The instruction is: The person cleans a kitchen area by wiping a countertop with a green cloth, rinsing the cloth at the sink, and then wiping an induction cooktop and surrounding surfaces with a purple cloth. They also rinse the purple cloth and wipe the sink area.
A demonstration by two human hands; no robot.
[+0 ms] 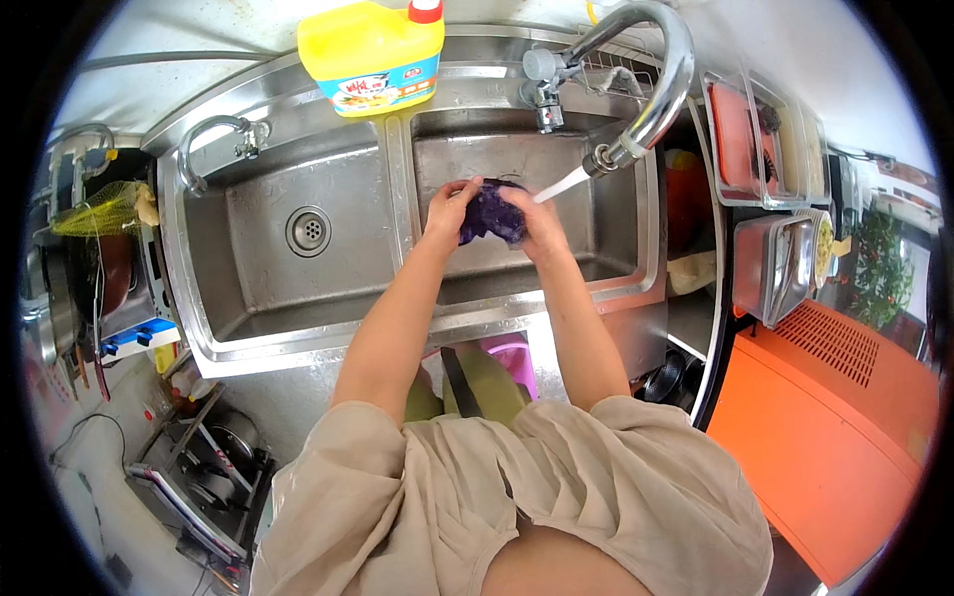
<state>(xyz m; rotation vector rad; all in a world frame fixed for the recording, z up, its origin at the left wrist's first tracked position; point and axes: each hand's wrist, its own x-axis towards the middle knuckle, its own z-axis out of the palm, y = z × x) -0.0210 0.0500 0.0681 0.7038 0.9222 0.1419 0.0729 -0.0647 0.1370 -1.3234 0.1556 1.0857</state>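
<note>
Between my two hands I hold a dark purple wet cloth over the right basin of a stainless steel double sink. My left hand grips its left side, thumb and fingers pinching the upper edge. The right side is gripped by my right hand. A stream of water runs from the tall gooseneck faucet down onto my right hand. Part of the cloth hangs below my fingers, and its underside is hidden.
Beside my hands lies the left basin with a drain strainer. A smaller faucet arches over it. A yellow detergent jug stands on the back ledge. Clear plastic containers and an orange cabinet are at right.
</note>
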